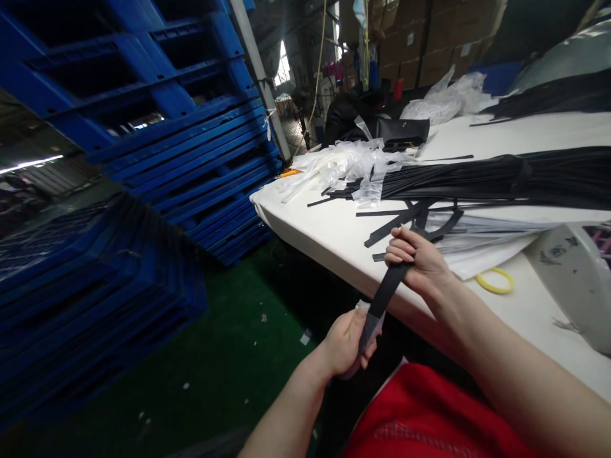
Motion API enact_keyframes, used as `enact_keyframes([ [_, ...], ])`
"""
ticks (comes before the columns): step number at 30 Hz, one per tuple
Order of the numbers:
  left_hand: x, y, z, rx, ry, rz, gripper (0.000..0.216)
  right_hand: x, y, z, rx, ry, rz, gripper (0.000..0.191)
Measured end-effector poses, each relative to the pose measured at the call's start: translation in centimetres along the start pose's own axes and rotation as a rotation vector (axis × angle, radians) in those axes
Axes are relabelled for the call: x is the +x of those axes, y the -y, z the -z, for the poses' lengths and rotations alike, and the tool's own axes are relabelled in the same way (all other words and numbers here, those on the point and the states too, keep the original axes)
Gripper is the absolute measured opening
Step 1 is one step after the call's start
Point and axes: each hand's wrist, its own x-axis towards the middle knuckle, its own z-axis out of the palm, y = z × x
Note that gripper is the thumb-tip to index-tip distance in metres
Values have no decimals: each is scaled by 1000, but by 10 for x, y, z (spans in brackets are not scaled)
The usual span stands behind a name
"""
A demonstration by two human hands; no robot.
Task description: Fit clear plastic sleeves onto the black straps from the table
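Note:
A flat bundle of black strips [387, 289] stretches between my two hands, just off the table's near edge. My right hand [414, 256] grips its upper part, with loose strip ends fanning out beyond the fingers over the table. My left hand [351, 337] is closed round the lower end, where a clear plastic sleeve [370, 327] covers the strips. The bundle's bottom tip is partly hidden by the left hand. Past my right hand, several loose black strips [386, 230] lie on the white table [305, 219].
A long pile of black strips [477, 175] and a heap of clear plastic sleeves [348, 159] lie on the table. A yellow ring [495, 281] sits near a white container [573, 273] at right. Blue pallets [191, 146] are stacked at left above the green floor [233, 350].

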Motion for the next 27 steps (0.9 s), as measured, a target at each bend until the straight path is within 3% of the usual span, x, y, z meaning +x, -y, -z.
enact_keyframes([
  [2,1,-3,-2,0,-5,-7,71,3,4,0,-56,21,46,23],
  [4,4,-7,-3,2,-8,-21,70,-5,-10,-3,-116,56,58,26],
  [8,9,-7,-4,20,-55,-58,66,-28,-55,-7,-202,105,-40,33],
  [10,9,-4,-4,25,-82,-67,64,-30,-62,-5,-202,108,-103,33],
  [13,7,-4,-4,46,-107,-76,63,-15,-39,-5,-76,52,-122,26],
  [16,6,-22,-4,76,-120,-108,64,9,4,-17,51,-4,-58,23],
  [19,10,-61,-4,71,-126,-169,66,17,30,-46,30,97,25,24],
  [24,22,-135,-11,38,-130,-293,69,-1,34,-99,-157,325,52,34],
  [27,28,-157,-20,27,-144,-322,71,0,63,-120,-215,387,66,34],
])
